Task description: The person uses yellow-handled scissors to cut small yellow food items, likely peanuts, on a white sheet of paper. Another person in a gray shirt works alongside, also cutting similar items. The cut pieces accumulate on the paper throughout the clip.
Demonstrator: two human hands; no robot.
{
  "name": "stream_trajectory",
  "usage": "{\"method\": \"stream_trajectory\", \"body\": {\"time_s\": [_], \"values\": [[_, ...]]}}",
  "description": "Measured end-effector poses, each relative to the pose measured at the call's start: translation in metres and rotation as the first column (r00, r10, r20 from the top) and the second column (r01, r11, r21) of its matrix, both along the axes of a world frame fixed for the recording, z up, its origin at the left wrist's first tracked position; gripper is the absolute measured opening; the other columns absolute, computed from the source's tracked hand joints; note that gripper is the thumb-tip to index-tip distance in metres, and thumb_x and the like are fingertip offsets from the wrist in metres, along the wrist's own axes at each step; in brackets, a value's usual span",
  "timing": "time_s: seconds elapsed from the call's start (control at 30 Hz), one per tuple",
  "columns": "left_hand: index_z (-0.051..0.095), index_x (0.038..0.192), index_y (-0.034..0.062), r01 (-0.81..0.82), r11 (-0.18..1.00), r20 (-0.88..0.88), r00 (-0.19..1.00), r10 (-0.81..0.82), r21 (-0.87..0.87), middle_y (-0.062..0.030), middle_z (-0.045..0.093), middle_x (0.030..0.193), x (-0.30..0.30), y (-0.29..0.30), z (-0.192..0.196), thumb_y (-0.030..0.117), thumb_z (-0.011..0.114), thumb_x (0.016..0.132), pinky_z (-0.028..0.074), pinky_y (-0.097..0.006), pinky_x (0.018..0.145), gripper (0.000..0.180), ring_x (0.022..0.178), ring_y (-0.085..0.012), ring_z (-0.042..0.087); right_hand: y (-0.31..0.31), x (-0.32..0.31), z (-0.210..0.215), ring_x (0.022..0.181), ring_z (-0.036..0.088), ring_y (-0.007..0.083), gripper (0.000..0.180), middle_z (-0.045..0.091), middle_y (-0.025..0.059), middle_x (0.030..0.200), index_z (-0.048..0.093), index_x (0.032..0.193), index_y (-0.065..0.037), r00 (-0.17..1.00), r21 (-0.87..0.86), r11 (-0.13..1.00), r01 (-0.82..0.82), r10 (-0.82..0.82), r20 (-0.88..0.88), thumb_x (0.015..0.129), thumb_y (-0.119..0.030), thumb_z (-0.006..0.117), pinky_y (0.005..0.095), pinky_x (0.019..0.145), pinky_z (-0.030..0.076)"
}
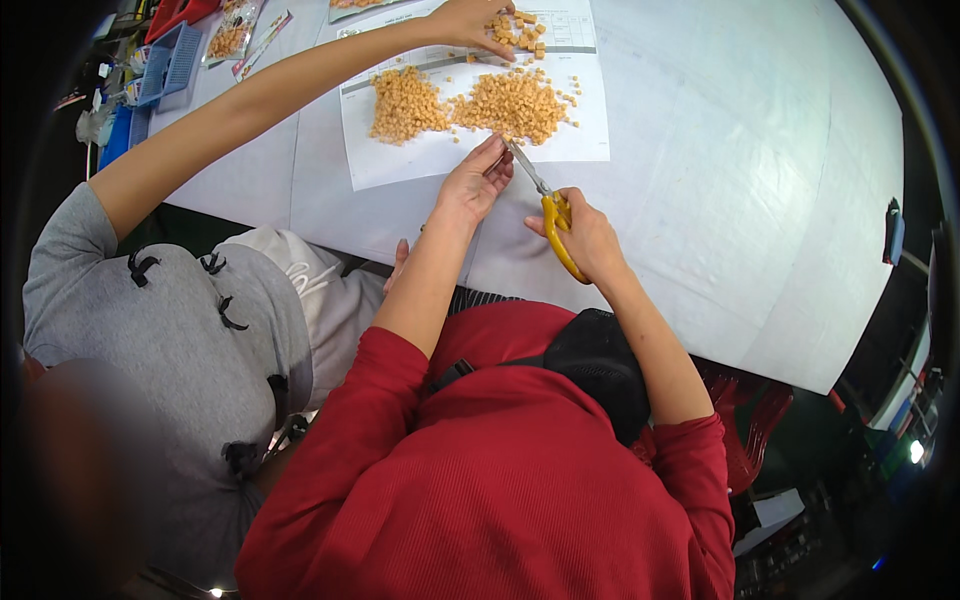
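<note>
My right hand [590, 235] is closed round the yellow scissors [548, 205]; blades run far-left toward my left hand [478, 180], whose fingers are pinched at the tips. I can't tell what they hold. The orange pile [505, 103] lies just beyond.

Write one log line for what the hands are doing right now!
left hand: pinching small piece at scissor tip | right hand: holding yellow-handled scissors | paper sheet: orange cube piles | co-worker's hand: sorting cubes
</note>
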State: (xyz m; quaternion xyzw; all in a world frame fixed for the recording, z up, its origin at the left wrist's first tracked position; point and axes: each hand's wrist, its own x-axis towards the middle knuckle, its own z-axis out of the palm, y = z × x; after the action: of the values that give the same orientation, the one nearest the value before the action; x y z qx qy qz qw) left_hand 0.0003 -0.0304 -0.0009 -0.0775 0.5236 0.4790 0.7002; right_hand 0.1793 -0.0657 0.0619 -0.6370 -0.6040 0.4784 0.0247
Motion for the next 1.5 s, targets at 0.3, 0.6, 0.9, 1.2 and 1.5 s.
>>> {"method": "stream_trajectory", "body": {"time_s": [0.3,0.6,0.9,1.2,1.5], "values": [[0.063,0.113,0.0054,0.049,0.999,-0.043,0.998,-0.049,-0.002,-0.0017,0.063,0.094,-0.006,-0.002,-0.017,0.008,0.065,0.088,0.051,-0.024,0.075,0.026,0.082,-0.0116,0.057,-0.003,-0.001,-0.020,0.083,0.065,0.0397,0.073,0.066,0.0237,0.088,0.052,0.111,0.000,1.000,0.001,1.000,-0.004,0.004,0.002,0.075,-0.061,0.067,0.0452,0.071,0.051],[0.062,0.107,0.0015,0.090,0.994,-0.258,0.961,-0.104,-0.065,-0.0059,0.066,0.096,0.003,0.001,-0.020,0.007,0.065,0.087,0.053,-0.027,0.078,0.021,0.087,-0.0162,0.064,0.000,0.004,-0.026,0.078,0.066,0.0401,0.070,0.066,0.0236,0.080,0.056,0.105,0.000,0.999,-0.010,1.000,-0.023,0.023,0.030,0.075,-0.062,0.067,0.0456,0.068,0.051],[0.061,0.105,0.0018,0.090,0.990,-0.290,0.950,-0.118,-0.108,-0.0053,0.066,0.095,0.011,0.002,-0.015,0.008,0.067,0.086,0.053,-0.028,0.078,0.021,0.086,-0.0162,0.063,0.003,0.010,-0.021,0.077,0.066,0.0387,0.068,0.066,0.0225,0.079,0.057,0.103,-0.001,0.993,-0.019,0.998,-0.067,0.069,0.092,0.075,-0.062,0.067,0.0445,0.067,0.052],[0.062,0.105,0.0063,-0.036,0.996,-0.113,0.993,0.026,-0.087,-0.0046,0.064,0.097,0.005,-0.004,-0.011,0.012,0.066,0.087,0.051,-0.033,0.079,0.019,0.090,-0.0158,0.060,-0.008,0.010,-0.010,0.095,0.064,0.0370,0.076,0.066,0.0226,0.099,0.049,0.118,0.000,1.000,-0.104,0.995,0.007,-0.007,0.006,0.077,-0.062,0.065,0.0437,0.080,0.050],[0.063,0.105,0.0091,0.002,0.998,-0.086,0.996,-0.008,-0.070,-0.0005,0.062,0.092,-0.001,-0.012,-0.005,0.014,0.067,0.087,0.050,-0.033,0.077,0.019,0.086,-0.0133,0.058,-0.012,-0.004,-0.009,0.093,0.064,0.0380,0.075,0.066,0.0242,0.096,0.050,0.117,0.000,1.000,-0.093,0.996,0.000,-0.002,-0.016,0.077,-0.061,0.065,0.0438,0.079,0.050]]}}
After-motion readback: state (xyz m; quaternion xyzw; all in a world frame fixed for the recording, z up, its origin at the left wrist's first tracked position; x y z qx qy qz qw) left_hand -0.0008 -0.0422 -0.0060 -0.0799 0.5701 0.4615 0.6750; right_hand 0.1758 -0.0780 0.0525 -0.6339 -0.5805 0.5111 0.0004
